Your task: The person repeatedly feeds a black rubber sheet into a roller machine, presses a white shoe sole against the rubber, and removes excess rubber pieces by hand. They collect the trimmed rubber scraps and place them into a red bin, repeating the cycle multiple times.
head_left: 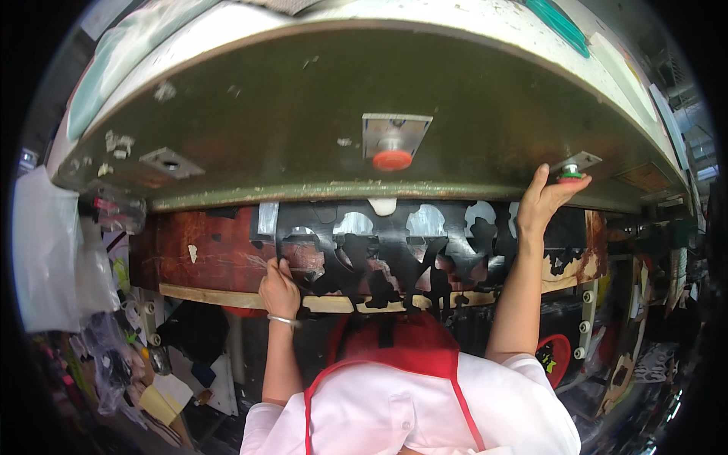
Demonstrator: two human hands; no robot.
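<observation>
My left hand (279, 293), with a metal bangle at the wrist, is closed at the left part of a black sheet (353, 262). A thin dark strip runs up from its fingertips; what exactly they grip is unclear. Large rounded and irregular cut-outs break up the sheet, which lies on a worn reddish-brown board (205, 246). My right hand (540, 203) is raised to the green machine beam (288, 98). Its thumb and fingers are spread, the fingers at a green push button (570, 177) on the beam's right side. The button is partly covered by them.
A red mushroom button (392, 158) sticks out from the beam's middle. Clear plastic sheeting (45, 250) hangs at the left. A pale wooden strip (326, 304) edges the board in front. Below right stands a red round container (557, 360); papers (165, 396) lie lower left.
</observation>
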